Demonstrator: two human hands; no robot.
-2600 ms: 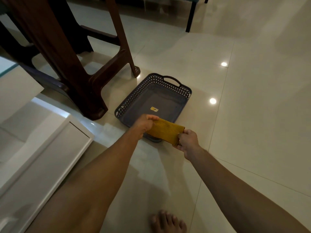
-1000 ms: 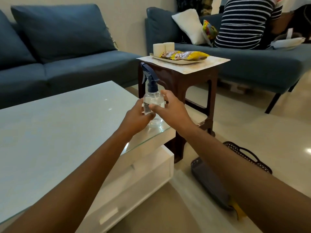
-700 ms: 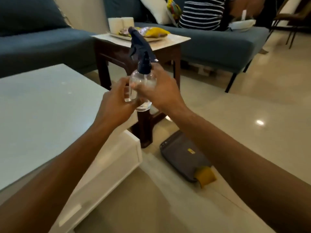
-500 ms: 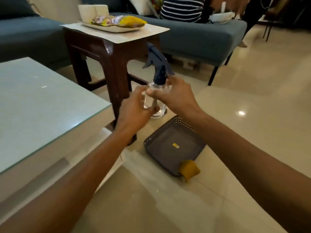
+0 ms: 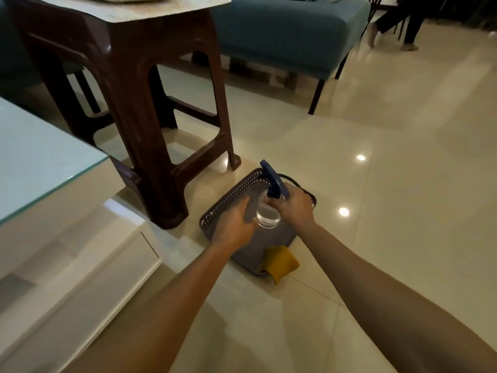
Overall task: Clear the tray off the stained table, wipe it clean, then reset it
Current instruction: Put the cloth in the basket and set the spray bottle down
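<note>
A clear spray bottle (image 5: 267, 215) with a dark blue trigger head hangs low over a grey perforated basket tray (image 5: 228, 199) that lies on the floor. My right hand (image 5: 294, 207) grips the bottle at its neck, below the trigger head. My left hand (image 5: 234, 224) holds the bottle's body from the left side. A folded yellow cloth (image 5: 281, 261) lies draped over the tray's near edge. The brown side table (image 5: 139, 76) stands just behind the tray, its top covered by a pale mat.
A white glass-topped coffee table (image 5: 40, 162) fills the left side. A blue sofa (image 5: 282, 30) runs along the back, and a person's legs (image 5: 390, 25) show at the far right. Glossy cream floor tiles spread to the right.
Both hands have carried the spray bottle down from chest height to just above the tray on the floor. My view has tilted downward with them.
</note>
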